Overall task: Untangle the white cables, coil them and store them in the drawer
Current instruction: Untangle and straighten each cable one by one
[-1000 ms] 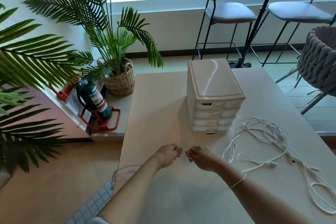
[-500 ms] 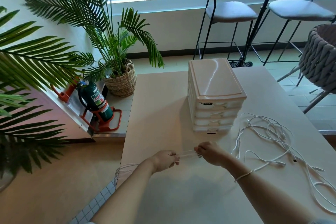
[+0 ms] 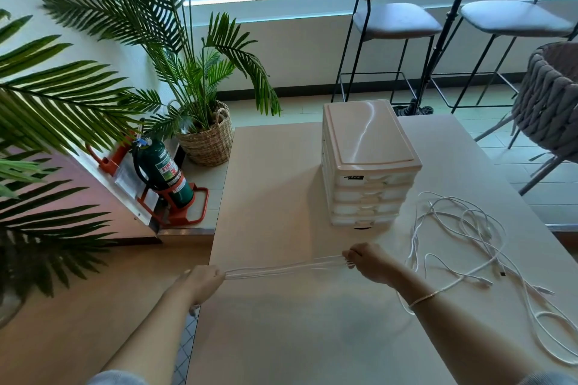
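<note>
Now several strands of white cable [image 3: 281, 267] stretch taut between both fists: left hand [image 3: 203, 280] and right hand [image 3: 369, 261] each grip an end with curled fingers. Hands have spread well apart since a second ago. More cables [image 3: 469, 244] lie tangled right of the drawer unit [image 3: 366, 162]. Extinguisher [image 3: 164, 172] reads "FIRE".

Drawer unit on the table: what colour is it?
Cream-white, the drawer unit shows clearest in the head view.

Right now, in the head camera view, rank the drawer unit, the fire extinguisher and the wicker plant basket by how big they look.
1. drawer unit, clearly largest.
2. fire extinguisher and wicker plant basket look about alike; they sit farther away on the floor, so I won't rank them.
</note>
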Demonstrator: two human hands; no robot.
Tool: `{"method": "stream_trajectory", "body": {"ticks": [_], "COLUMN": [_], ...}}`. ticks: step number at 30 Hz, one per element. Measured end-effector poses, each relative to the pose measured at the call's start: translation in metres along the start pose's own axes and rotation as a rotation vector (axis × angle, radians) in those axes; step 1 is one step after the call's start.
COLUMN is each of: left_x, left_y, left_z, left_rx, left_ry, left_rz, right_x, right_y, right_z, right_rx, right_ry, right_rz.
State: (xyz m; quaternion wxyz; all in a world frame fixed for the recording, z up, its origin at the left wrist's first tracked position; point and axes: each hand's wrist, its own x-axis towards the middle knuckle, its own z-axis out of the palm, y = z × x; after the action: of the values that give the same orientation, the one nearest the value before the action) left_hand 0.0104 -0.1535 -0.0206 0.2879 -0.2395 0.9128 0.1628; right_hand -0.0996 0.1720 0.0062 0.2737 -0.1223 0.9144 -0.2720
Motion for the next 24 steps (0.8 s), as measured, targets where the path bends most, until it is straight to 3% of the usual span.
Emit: {"method": "stream_trajectory", "body": {"ticks": [5,9,13,17,24], "left_x": [-0.003,-0.003,0.002,-0.01,-0.014], "left_y": [-0.005,0.007,0.052,0.117,0.142], "left_z": [-0.006,-0.001,0.002,0.004,0.016], "left_rx": [0.281,0.454,0.228,0.003,-0.135], "left_ry": [0.115,0.114,0.118,-0.101,-0.238], "left_rz": [-0.001,-0.113,0.097,0.413,0.499], "right_x": [-0.003,-0.004,-0.003,-0.001,-0.002], "right_y": [-0.003,-0.006,-0.004,-0.007,-0.008], "right_z": [0.005,0.012,0.011,0.012,0.008], "right_rx": [-0.03,-0.036,-0.03,-0.042,-0.117], "right_ry": [-0.022,-0.052,-0.044,-0.061,-0.046], "right_rz": [-0.037,-0.059,-0.062,-0.067,-0.068]}}
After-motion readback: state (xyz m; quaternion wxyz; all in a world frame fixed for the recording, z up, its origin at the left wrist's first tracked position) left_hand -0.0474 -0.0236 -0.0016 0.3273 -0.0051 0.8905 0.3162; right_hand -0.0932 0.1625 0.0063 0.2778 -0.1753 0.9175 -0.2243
